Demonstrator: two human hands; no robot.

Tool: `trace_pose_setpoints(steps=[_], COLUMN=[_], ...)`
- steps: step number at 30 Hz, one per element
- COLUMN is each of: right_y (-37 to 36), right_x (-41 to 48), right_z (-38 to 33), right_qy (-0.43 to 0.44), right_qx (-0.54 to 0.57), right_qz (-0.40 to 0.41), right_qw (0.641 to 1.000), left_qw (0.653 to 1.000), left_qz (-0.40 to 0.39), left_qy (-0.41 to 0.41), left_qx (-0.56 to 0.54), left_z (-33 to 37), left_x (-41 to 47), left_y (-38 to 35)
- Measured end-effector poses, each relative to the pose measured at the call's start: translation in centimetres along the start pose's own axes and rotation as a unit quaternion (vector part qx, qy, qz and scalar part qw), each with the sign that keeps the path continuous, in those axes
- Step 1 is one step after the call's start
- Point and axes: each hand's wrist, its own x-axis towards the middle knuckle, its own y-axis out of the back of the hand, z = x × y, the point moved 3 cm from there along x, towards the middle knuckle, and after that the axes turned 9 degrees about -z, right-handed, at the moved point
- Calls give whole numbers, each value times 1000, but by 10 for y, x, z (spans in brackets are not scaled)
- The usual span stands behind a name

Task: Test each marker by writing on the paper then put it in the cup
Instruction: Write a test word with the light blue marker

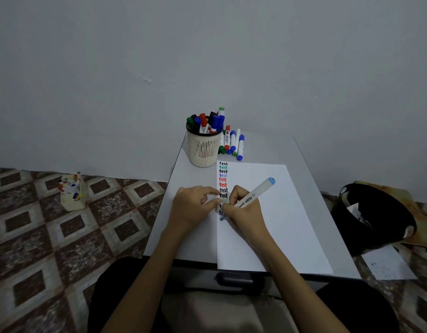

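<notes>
My right hand (243, 207) grips a white marker (258, 192) with a light-blue end, its tip down at the left edge of the white paper (275, 224). My left hand (193, 207) pinches something small and pale, probably the cap, right beside the marker's tip. A column of "test" words (223, 179) in black, green, blue and red runs down the paper's left edge. The beige mesh cup (204, 147) stands behind the paper, holding several markers. Several loose markers (232, 143) lie to the cup's right.
The small grey table (195, 236) ends close on all sides. On the tiled floor to the left stands a small box of markers (71, 191). A black bin (373, 217) and a sheet of paper (388, 265) lie on the floor to the right.
</notes>
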Motion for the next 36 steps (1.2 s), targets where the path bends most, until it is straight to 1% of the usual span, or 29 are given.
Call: trace_pose_setpoints(steps=[2, 5, 7, 11, 17, 23, 28, 32, 36], right_y=[0, -2, -3, -2, -1, -1, -1, 3, 0], right_x=[-1, -1, -2, -1, -4, -6, -6, -7, -8], right_z=[-1, -1, 0, -1, -5, -8, -10, -8, -11], right_qy=[5, -1, 2, 0, 8, -2, -8, -9, -1], right_qx=[8, -17, -14, -24, 16, -11, 1, 31, 10], right_qz=[5, 8, 12, 4, 12, 15, 6, 31, 24], right_qw=[1000, 1000, 1000, 1000, 1000, 1000, 1000, 999, 1000], left_qw=[1000, 1000, 1000, 1000, 1000, 1000, 1000, 1000, 1000], left_qz=[-3, -4, 0, 3, 1, 0, -11, -12, -12], left_qy=[5, 7, 3, 3, 7, 14, 21, 16, 18], left_qx=[-2, -5, 0, 3, -4, -4, -11, -10, -7], left_z=[-1, -1, 1, 1, 3, 5, 6, 5, 7], left_x=[0, 1, 1, 1, 1, 1, 2, 1, 1], left_y=[0, 0, 0, 0, 3, 4, 5, 4, 5])
